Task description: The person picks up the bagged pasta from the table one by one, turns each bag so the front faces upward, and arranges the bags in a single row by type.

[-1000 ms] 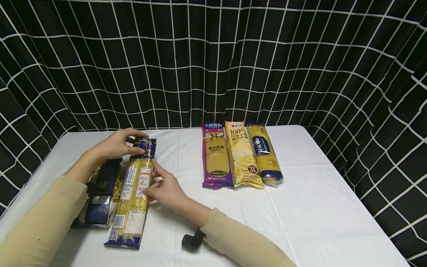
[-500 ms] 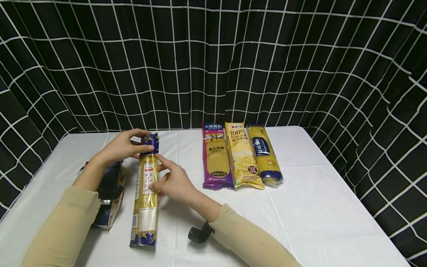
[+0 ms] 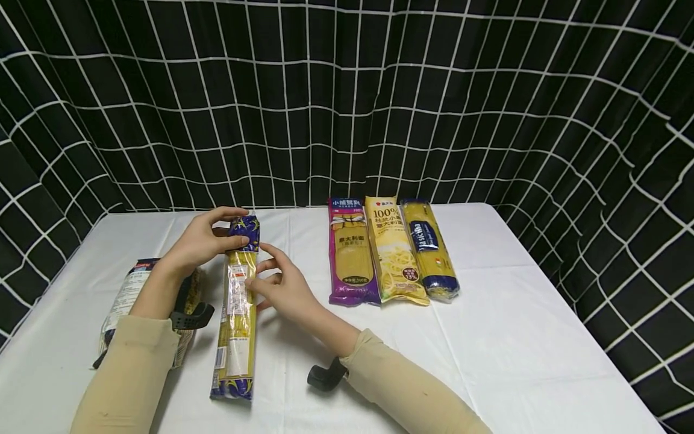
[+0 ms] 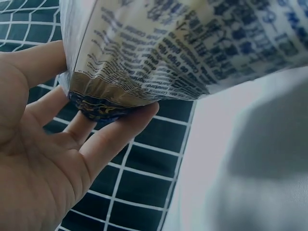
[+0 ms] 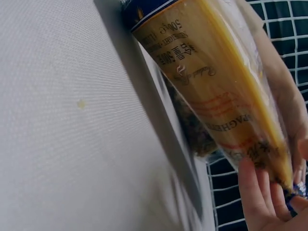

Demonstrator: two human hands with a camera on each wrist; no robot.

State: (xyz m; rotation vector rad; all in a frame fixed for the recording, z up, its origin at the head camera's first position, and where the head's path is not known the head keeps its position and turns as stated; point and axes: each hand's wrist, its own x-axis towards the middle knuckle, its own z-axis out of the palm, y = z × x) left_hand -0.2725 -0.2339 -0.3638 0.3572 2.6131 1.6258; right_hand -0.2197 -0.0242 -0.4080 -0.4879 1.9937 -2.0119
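Observation:
In the head view, a pack of spaghetti point(image 3: 235, 334), yellow with dark blue ends, is held left of the table's middle. My left hand point(image 3: 203, 241) grips its top end, thumb across the printed face. Lower down, my right hand point(image 3: 284, 292) holds the right edge, thumb on the near face and fingers at the side and behind. From the left wrist, small print covers the spaghetti pack point(image 4: 139, 53). The right wrist view shows the spaghetti pack's point(image 5: 207, 91) other face above the white cloth; whether its lower end touches down I cannot tell.
A bag of pasta point(image 3: 121, 295) lies at the left, partly hidden by my left forearm. Further right lie a purple noodle pack point(image 3: 353, 259), a cream-yellow noodle pack point(image 3: 396, 253) and a blue-and-yellow pasta pack point(image 3: 431, 253). A gridded black curtain point(image 3: 347, 120) surrounds the white table point(image 3: 520, 337).
Both hands have shifted right with the spaghetti pack, which has turned from slanted to nearly straight. My left forearm has moved right, uncovering more of the pasta bag's left side.

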